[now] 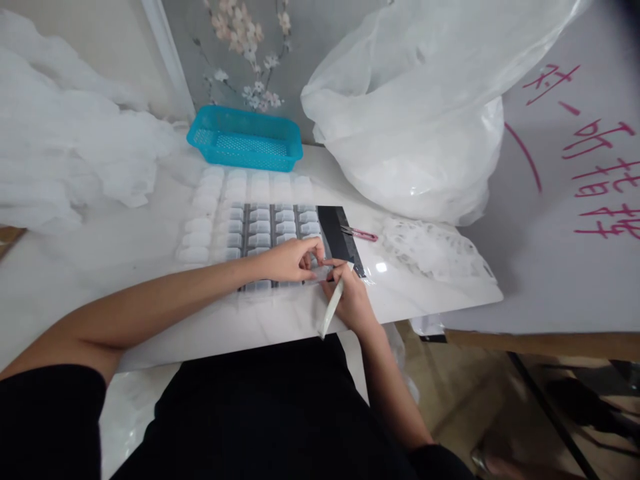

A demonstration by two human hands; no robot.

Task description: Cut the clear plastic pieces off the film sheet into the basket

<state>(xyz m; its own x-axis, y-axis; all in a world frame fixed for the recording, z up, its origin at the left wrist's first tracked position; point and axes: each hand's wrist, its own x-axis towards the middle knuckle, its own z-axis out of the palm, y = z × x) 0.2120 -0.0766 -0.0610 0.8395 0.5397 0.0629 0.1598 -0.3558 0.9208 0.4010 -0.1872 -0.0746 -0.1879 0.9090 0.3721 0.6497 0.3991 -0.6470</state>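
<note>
My left hand (289, 261) pinches a small transparent piece (317, 272) between thumb and fingertips, just over the lower right corner of a grid of small white plastic pieces (270, 227). The grid lies in rows on a dark backing sheet. My right hand (351, 297) grips a pale flat strip (331, 308) and meets the left fingertips. A black strip (338, 235) runs along the grid's right side. Pink-handled thread snips (359, 233) lie on it, close to my right hand. My hands hide the grid's lower edge.
A white tabletop (430, 293) carries a blue plastic basket (245, 139) at the back. A bulging white plastic bag (410, 113) stands at the back right, and white lacy material (430, 250) lies beside the snips. A board with pink characters (575, 167) leans at the right.
</note>
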